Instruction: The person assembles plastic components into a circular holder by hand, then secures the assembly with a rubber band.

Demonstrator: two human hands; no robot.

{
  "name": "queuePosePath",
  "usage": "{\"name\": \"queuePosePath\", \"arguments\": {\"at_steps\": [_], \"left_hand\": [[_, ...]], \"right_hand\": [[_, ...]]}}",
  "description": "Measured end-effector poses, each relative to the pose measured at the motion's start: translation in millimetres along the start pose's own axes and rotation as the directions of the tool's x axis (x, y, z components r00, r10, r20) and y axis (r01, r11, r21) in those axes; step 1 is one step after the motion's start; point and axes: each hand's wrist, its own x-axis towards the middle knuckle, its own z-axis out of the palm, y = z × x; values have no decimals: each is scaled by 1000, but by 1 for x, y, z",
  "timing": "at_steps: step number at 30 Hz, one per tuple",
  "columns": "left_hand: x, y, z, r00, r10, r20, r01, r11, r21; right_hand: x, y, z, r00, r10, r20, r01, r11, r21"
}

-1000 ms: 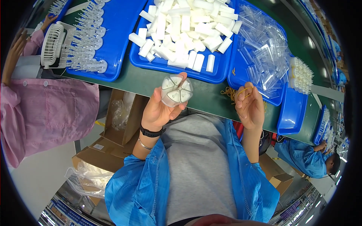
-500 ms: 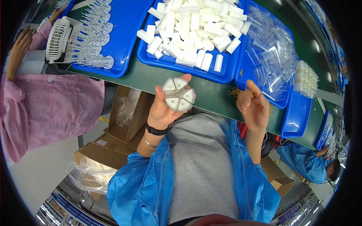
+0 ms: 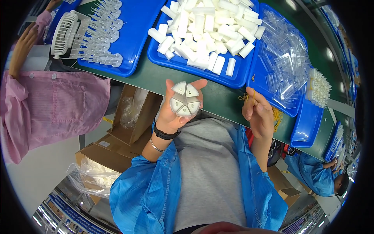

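Since earlier, left hand (image 3: 171, 113) lifts the bundle (image 3: 184, 102) slightly; right hand (image 3: 260, 115), pinching a band (image 3: 252, 95), sits at 3 o'clock.

Your left hand (image 3: 173, 113) is raised, palm toward you, fingers curled up in a grip, watch and bangle on the wrist. Your right hand (image 3: 259, 113) is raised beside it, fingers pinched together, both forearms blue-sleeved, elbows bent.
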Motion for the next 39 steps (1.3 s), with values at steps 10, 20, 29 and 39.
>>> {"name": "queuePosePath", "arguments": {"at_steps": [10, 20, 29, 39], "left_hand": [[4, -10, 10, 997, -51, -63, 60, 987, 148], [3, -15, 20, 993, -38, -112, 61, 976, 210], [2, -17, 30, 957, 29, -289, 66, 947, 315], [15, -21, 42, 761, 136, -634, -15, 981, 193]], "right_hand": [[33, -23, 71, 959, -229, 167, 274, 899, -342], [43, -16, 73, 961, -202, 191, 257, 909, -329], [44, -18, 73, 958, -204, 202, 264, 903, -339], [46, -17, 71, 949, -249, 194, 302, 894, -330]]}}
